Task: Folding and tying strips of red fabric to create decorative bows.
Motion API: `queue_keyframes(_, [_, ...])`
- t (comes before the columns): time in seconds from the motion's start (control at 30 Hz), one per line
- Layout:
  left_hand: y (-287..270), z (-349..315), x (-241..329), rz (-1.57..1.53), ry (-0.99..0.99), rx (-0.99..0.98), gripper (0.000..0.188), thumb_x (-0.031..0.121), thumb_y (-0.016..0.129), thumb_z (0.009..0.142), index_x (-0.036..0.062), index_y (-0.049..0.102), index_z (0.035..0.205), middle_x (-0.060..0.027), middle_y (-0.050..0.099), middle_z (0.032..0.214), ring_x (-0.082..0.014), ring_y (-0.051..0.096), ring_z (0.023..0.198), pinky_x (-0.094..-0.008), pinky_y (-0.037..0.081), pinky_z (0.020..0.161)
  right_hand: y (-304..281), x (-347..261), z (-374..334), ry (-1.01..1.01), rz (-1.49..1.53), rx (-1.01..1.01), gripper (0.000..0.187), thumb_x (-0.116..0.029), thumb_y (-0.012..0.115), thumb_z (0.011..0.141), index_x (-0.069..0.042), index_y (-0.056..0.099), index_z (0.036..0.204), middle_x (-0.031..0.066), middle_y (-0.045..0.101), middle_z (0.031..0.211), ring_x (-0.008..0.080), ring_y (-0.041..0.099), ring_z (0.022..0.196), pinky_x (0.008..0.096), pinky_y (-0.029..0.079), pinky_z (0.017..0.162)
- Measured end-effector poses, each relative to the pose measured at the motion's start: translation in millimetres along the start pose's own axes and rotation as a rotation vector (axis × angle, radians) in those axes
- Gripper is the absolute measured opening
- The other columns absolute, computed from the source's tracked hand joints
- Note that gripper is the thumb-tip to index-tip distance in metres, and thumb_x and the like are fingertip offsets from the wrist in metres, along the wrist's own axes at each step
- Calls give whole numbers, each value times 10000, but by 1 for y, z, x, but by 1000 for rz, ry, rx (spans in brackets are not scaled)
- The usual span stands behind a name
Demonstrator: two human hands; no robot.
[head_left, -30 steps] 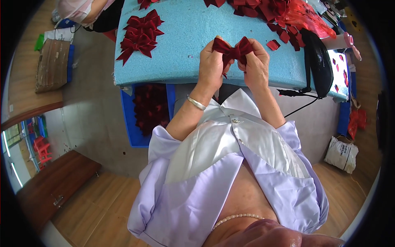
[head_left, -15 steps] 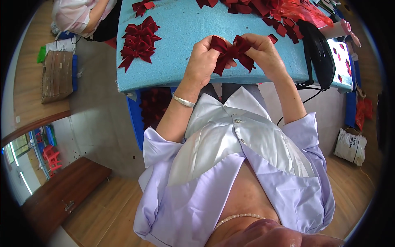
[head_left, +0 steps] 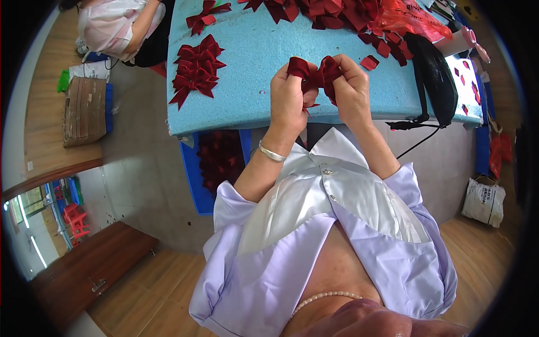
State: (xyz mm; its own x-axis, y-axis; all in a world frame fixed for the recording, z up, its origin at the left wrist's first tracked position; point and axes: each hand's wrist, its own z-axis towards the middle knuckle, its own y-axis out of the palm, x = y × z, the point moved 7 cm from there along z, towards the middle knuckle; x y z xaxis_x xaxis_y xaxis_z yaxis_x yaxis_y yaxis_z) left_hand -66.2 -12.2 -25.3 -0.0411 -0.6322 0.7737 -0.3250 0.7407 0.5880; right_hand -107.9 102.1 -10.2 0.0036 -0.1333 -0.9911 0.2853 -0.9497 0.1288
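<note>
A dark red velvet bow is held up between my two hands, just over the near edge of the light blue table. My left hand is closed on the bow's left side, thumb against the loop and fingers curled beneath. My right hand pinches its right loop and tail. One tail pokes out below my left fingers; the rest of the lower part is hidden by the hands. To the left on the table, several finished bows lie in an overlapping row.
Loose red ribbon pieces are heaped at the far side beside a red plastic bag. A black bag with straps lies at the right edge. Below the table stands a blue bin of red bows. Another person sits at far left.
Both hands have come closer together and turned the bow, so its tails are now mostly covered by my fingers. The view has shifted slightly.
</note>
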Motion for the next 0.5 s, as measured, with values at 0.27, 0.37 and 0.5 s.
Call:
queue_keyframes(0.27, [2, 0, 2, -35, 7, 4, 256, 222, 523, 948, 39, 584, 779, 7, 519, 591, -42, 324, 432, -219, 211, 399, -3, 10, 1, 4, 144, 45, 251, 49, 407, 810, -19, 618, 928, 1, 593, 724, 18, 409, 477, 184, 293, 395])
queue_keyframes(0.37, [-1, 0, 0, -17, 13, 30, 266, 225, 517, 955, 42, 583, 774, 9, 516, 587, -38, 324, 436, -219, 212, 400, -2, 12, -1, 27, 168, 45, 236, 37, 416, 813, -22, 617, 922, 1, 594, 720, 19, 412, 473, 182, 290, 393])
queue_keyframes(0.5, [0, 0, -1, -12, 28, 2, 272, 233, 512, 963, 50, 583, 774, 13, 523, 609, -36, 327, 441, -215, 216, 404, -6, 17, 0, 67, 144, 8, 218, 26, 428, 816, -30, 616, 911, -7, 590, 714, 16, 415, 471, 182, 285, 391])
